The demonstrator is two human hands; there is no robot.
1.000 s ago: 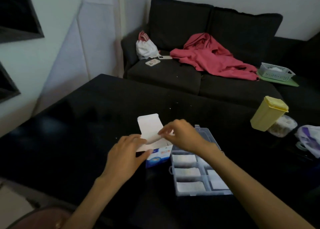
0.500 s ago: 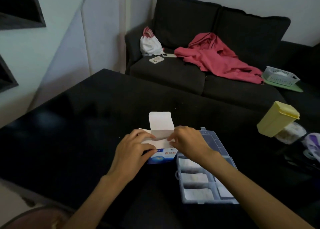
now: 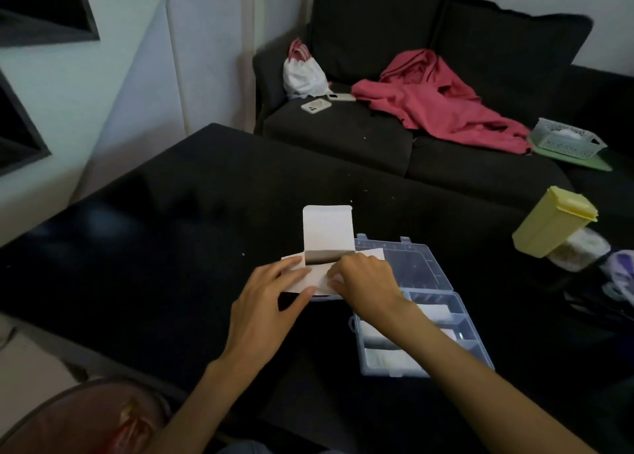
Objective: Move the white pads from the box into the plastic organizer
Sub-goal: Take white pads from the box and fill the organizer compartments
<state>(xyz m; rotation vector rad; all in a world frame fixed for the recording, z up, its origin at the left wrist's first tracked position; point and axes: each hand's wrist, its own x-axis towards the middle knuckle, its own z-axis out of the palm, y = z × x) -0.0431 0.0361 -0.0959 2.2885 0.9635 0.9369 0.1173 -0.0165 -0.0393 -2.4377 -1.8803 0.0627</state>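
The box [image 3: 320,275] is laid on the black worktop [image 3: 171,247] with its lid flap [image 3: 327,228] raised and pointed away from the person, toward the sofa [image 3: 394,137]; its mouth is turned upward and side flaps are spread to left and right. The left hand [image 3: 271,302] is rested on the box's left side, fingers extended over the flap and thumb set against the near edge. The right hand [image 3: 363,283] is curled over the box's right side, fingertips at the opening; whether a pad is pinched in that grip cannot be told.

The plastic organizer [image 3: 422,323] is placed just beside the box, to its right, its long axis run from near to far. Its clear lid [image 3: 408,264] is folded open on the far side and laid flat. White pads [image 3: 387,357] are seen in the near compartments, partly hidden by the right forearm.

Open worktop is left to the left of the box and beyond it. At the right edge a yellow lidded container [image 3: 552,222] is tilted against a clear tub [image 3: 579,249].

On the dark sofa a pink garment [image 3: 435,103], a white bag [image 3: 303,74], a phone [image 3: 316,105] and a grey basket [image 3: 566,141] are laid. Pale walls are seen at the left.
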